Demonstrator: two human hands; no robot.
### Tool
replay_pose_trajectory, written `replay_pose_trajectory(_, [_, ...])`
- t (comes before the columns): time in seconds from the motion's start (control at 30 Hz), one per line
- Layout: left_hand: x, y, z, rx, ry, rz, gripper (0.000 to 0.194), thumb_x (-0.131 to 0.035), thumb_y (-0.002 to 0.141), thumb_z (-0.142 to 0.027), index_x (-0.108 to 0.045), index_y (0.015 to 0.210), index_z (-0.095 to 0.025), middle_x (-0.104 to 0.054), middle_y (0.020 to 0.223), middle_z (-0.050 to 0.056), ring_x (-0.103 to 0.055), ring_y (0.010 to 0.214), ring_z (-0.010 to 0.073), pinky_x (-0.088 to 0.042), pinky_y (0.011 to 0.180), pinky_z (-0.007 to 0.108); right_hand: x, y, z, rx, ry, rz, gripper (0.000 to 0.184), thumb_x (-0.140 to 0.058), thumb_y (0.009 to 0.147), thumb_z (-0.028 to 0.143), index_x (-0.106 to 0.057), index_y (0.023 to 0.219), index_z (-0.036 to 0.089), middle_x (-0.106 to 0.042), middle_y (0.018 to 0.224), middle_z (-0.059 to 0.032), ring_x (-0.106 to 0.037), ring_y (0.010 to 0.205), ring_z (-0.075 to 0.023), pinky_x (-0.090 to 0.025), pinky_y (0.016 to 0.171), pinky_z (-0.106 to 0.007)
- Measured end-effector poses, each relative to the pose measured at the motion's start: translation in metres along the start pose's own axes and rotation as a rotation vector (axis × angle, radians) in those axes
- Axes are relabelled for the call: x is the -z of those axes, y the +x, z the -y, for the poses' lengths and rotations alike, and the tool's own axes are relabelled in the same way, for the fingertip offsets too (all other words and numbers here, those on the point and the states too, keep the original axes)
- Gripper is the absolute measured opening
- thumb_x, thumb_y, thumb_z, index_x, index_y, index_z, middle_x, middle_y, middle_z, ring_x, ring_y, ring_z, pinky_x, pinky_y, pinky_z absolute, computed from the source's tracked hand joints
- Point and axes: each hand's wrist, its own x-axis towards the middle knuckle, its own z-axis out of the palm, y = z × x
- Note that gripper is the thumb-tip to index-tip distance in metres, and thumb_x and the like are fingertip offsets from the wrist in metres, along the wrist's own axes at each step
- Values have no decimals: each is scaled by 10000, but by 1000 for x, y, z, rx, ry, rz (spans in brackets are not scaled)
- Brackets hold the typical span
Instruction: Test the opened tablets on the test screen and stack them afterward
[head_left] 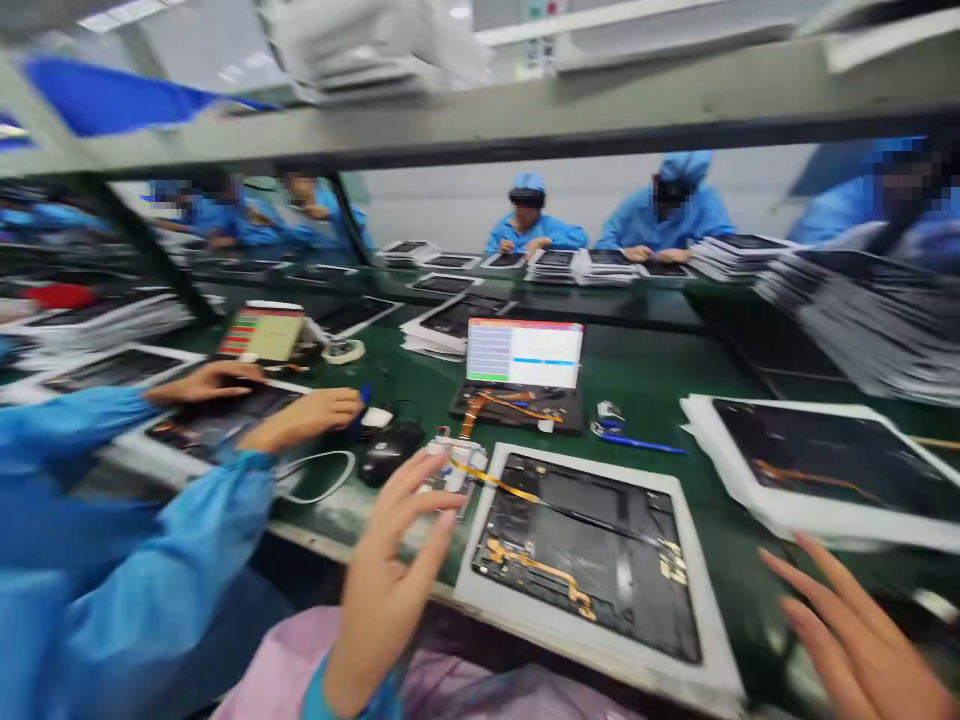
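Fingers of the left hand stood spread wide and held nothing, their tips just short of a small white connector board on the green bench mat. The right hand was also empty, its fingers splayed and its tips near the lower right edge of a white foam tray.

That tray lay between the two hands and cradled an opened tablet with its inner parts facing up. An orange-and-yellow flex ribbon ran from the tablet past the left fingertips toward a lit test screen standing on a dark base. The ribbon's short run probably explained why the tray sat so close below the screen.

Left of those fingertips, a black computer mouse lay within easy reach, with a loop of white cable beyond it. Ahead of the right fingers, a blue-handled tool and small metal clips sat beside the base, seemingly kept handy. A stack of tablets in white trays lay just past the right fingertips, apparently placed at that side for reach.

Further left, a co-worker's blue sleeve led to a hand near a small blue item, apart from the person's own fingers.
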Motion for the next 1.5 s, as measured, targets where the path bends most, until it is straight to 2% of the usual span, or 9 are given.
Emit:
replay_pose_trajectory(0.1, [7, 24, -32, -4, -207, 180, 146, -503, 848, -243, -623, 930, -261, -518, 1293, 13, -440, 1230, 231, -358, 1035, 412, -2, -13, -8, -41, -59, 136, 332, -369, 907, 330, -551, 1157, 210, -483, 1314, -110, -516, 1147, -276, -480, 914, -475])
replay_pose_trajectory(0.17, [-3, 41, -52, -52, -265, 333, 160, -495, 852, -282, -637, 922, -261, -536, 1275, 18, -490, 1181, 239, -408, 986, 384, -8, -15, -9, -50, -38, 222, 330, -337, 916, 265, -565, 1139, 180, -525, 1271, -112, -503, 1167, -246, -457, 953, -454])
replay_pose_trajectory(0.3, [-68, 76, -64, -271, -126, 550, 236, -552, 807, -367, -643, 998, -263, -560, 1234, 33, -512, 1136, 257, -415, 960, 376, -2, -16, 4, -44, 39, 327, 336, -336, 893, 164, -557, 1142, 204, -517, 1277, -93, -447, 1219, -219, -389, 1007, -468])
replay_pose_trajectory(0.43, [-148, 101, -41, -323, 166, 744, 260, -543, 806, -345, -632, 985, -180, -634, 1002, 81, -577, 964, 243, -442, 871, 373, 26, -17, 20, -116, 163, 520, 202, -487, 821, 159, -572, 987, 237, -529, 1200, -65, -504, 1130, -195, -437, 952, -372])
replay_pose_trajectory(0.5, [-176, 104, -27, -318, 261, 758, 220, -546, 805, -323, -635, 911, -152, -625, 921, 94, -574, 912, 236, -442, 828, 356, 33, -17, 23, -147, 203, 618, 194, -544, 769, 128, -564, 929, 237, -543, 1120, -51, -529, 1062, -185, -457, 901, -333])
replay_pose_trajectory(0.6, [-198, 102, -12, -343, 317, 707, 202, -533, 819, -339, -612, 805, -154, -599, 848, 86, -551, 861, 226, -425, 774, 340, 31, -12, 21, -162, 175, 667, 164, -562, 740, 86, -557, 834, 220, -561, 971, -32, -542, 959, -186, -440, 875, -350])
replay_pose_trajectory(0.77, [-211, 99, 2, -421, 314, 763, 292, -494, 842, -434, -555, 733, -170, -577, 718, 51, -524, 745, 199, -379, 659, 298, 14, 10, 17, -211, 281, 630, 33, -521, 856, 188, -537, 834, 206, -578, 810, -8, -549, 755, -150, -450, 724, -288])
replay_pose_trajectory(0.93, [-216, 98, 6, -417, 306, 779, 389, -416, 856, -521, -519, 706, -177, -570, 690, 43, -512, 683, 183, -318, 582, 276, -2, 27, 11, -136, 294, 512, 203, -439, 911, 207, -583, 1053, 219, -596, 899, -39, -568, 834, -159, -455, 767, -297])
replay_pose_trajectory(1.5, [-219, 102, 8, -447, 273, 820, 453, -375, 860, -545, -528, 646, -176, -570, 675, 37, -501, 652, 166, -290, 575, 276, -15, 31, 4, -145, 275, 462, 193, -439, 911, 216, -629, 947, 207, -596, 866, -46, -561, 851, -176, -452, 776, -316])
